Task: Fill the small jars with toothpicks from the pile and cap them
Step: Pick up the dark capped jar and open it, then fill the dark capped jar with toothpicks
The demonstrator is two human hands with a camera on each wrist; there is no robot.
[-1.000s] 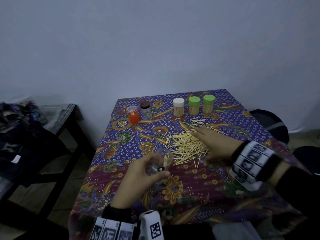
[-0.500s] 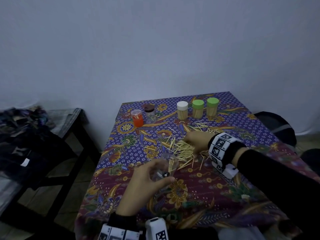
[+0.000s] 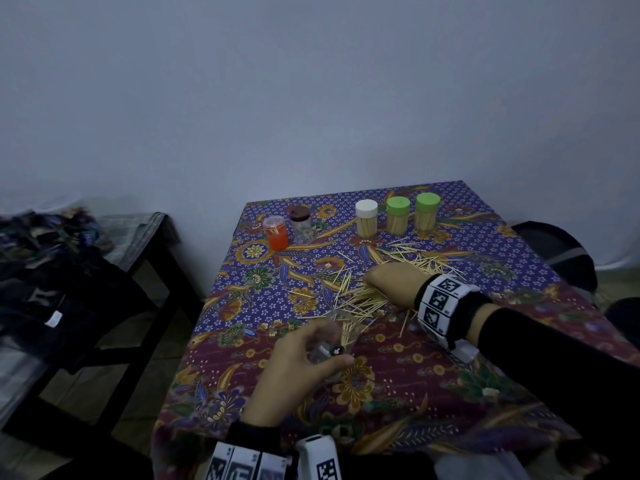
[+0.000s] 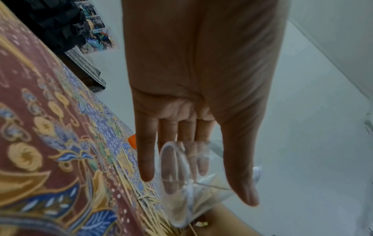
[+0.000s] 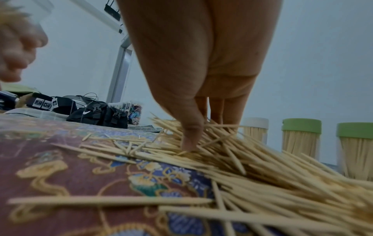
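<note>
On the batik-clothed table [image 3: 467, 237] by a bare grey wall, my left hand [image 3: 298, 372] grips a tilted clear jar [image 3: 341, 336]; my right hand [image 3: 394, 282] pinches into the toothpick pile [image 3: 360, 296], behind it three capped jars [image 3: 398, 216].

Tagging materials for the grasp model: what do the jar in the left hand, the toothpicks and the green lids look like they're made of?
Jar in the left hand: clear, glossy, probably plastic; fingers show through its wall.
Toothpicks: pale, matte, pointed sticks, likely wood or bamboo.
Green lids: opaque, smooth, uniformly coloured, apparently plastic.
</note>
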